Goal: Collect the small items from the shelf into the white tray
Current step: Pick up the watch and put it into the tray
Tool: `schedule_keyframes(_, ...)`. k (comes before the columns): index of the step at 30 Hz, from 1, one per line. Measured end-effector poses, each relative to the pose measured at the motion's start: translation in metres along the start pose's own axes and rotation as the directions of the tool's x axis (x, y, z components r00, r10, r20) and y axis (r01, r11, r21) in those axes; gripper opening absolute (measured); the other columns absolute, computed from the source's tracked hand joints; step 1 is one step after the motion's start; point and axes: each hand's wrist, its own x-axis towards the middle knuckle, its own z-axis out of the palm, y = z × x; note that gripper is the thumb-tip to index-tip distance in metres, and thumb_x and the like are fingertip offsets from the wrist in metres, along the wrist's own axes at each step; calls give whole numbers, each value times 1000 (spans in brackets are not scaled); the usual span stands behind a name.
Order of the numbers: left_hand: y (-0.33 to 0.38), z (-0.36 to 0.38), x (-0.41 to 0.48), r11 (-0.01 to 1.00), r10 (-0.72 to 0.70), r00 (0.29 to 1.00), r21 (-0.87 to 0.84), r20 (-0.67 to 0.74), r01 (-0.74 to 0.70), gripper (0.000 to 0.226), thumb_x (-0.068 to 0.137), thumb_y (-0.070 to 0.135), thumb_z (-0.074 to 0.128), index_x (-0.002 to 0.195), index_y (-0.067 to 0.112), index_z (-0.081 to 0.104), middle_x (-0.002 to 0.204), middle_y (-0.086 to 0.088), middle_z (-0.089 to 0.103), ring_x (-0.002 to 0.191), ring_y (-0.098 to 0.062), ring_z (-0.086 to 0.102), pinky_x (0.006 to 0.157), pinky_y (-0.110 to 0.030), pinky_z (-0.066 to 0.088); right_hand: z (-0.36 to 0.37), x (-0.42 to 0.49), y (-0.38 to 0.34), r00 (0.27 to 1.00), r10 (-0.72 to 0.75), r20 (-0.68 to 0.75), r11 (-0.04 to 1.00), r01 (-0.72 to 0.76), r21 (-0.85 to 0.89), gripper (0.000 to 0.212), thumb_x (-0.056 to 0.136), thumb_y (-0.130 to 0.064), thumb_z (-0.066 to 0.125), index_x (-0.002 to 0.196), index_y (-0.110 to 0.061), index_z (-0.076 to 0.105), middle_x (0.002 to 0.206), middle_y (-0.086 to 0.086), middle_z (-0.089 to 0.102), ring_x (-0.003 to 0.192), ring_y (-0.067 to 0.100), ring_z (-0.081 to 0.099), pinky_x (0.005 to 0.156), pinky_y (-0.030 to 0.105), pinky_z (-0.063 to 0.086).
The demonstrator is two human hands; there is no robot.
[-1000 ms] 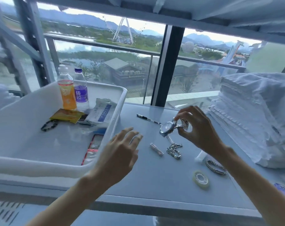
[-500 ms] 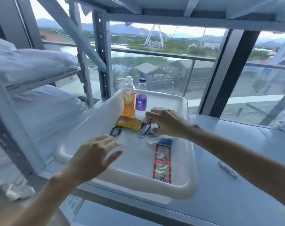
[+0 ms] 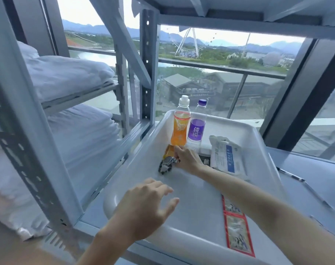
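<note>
Grey steel racking against a wide window, folded white linen [image 3: 67,77] stacked off to the side, and on the shelf [image 3: 316,190] sits the white tray [image 3: 245,131]. The action is deep inside that tray. The right hand [image 3: 188,159] reaches to the far end, its fingertips [image 3: 177,153] curled and pinching the band of a silver wristwatch [image 3: 168,161].

The watch hangs low at those fingertips, right over a black bead bracelet [image 3: 163,170] that lies just below them on the tray floor. Whether the watch case already touches down, I can't tell. Just beyond the fingers is a yellow packet [image 3: 168,150], and past that stand an orange drink bottle [image 3: 180,129] and a purple-labelled water bottle [image 3: 196,131], both upright. Behind the knuckles, toward the wrist side, lies a white packet [image 3: 227,159], and red-edged sachets [image 3: 236,232] sit under the forearm.

The left hand [image 3: 145,205] is relaxed, fingers spread and holding nothing, poised at the tray's near rim. Contact with the rim isn't clear.

So this looks like the drop-off: watch delivered, release pending. The next move calls for loosening that pinch so the watch settles beside the bracelet without clipping the bottles. Then it's back out for more, because a slim pen-like item [image 3: 292,175] waits on the shelf outside the tray.
</note>
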Motion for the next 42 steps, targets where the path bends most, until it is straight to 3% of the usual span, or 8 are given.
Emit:
schedule_keyframes(6,-6,4,0,999,9,1000,-38,-13,-10,43,90,56,35,124,35,50,120,19,54,116,2,43,93,-23,38,23,-3,16,994,100,51,990,-104,97,31,74,-8,71,82,-17,42,96,8,58,82,26,55,71,39,49)
schedule_keyframes(11,-9,3,2,998,17,1000,-57,-19,-18,42,90,55,35,124,36,50,120,20,53,114,2,44,91,-21,38,29,-6,24,998,-3,55,997,-1,73,18,85,-12,64,103,-10,61,113,10,60,100,31,58,81,39,50)
schedule_keyframes(16,-9,3,4,998,52,999,-23,-9,-52,42,90,56,34,124,36,50,119,21,54,112,3,46,87,-19,38,11,-10,27,984,-86,155,993,97,-66,39,88,-14,58,126,-23,58,138,5,50,130,26,40,105,43,36)
schedule_keyframes(24,53,25,18,977,211,977,34,-13,-210,60,87,68,21,127,33,50,118,20,55,112,-1,48,85,-21,40,-92,-77,50,998,-51,48,997,48,60,27,84,-7,65,110,-13,68,118,8,63,105,24,60,93,37,48)
schedule_keyframes(28,117,48,26,943,331,942,-50,46,-329,71,82,71,16,137,32,37,140,17,39,126,-5,38,99,-25,37,-150,-173,93,986,75,-151,996,-65,68,16,82,-4,68,96,-11,72,96,4,68,80,11,57,76,16,41)
schedule_keyframes(31,159,67,29,917,398,915,-55,69,-395,73,83,71,20,143,30,27,151,12,24,138,-9,20,111,-26,23,-175,-258,137,933,292,-210,956,-283,74,11,83,-5,67,91,-10,72,90,4,68,80,17,60,74,24,45)
schedule_keyframes(36,228,102,33,881,468,876,15,111,-473,74,85,69,22,145,25,24,154,5,21,143,-16,8,116,-32,14,-186,-371,208,798,597,-85,802,-591,84,11,82,-5,66,91,-6,73,91,8,71,88,22,65,82,28,48)
schedule_keyframes(42,310,183,46,883,445,857,33,260,-468,68,91,58,31,144,15,26,152,-4,25,143,-21,12,116,-33,11,-173,-432,257,735,675,61,729,-678,91,14,83,-9,66,95,-9,74,96,10,72,90,24,65,79,23,44)
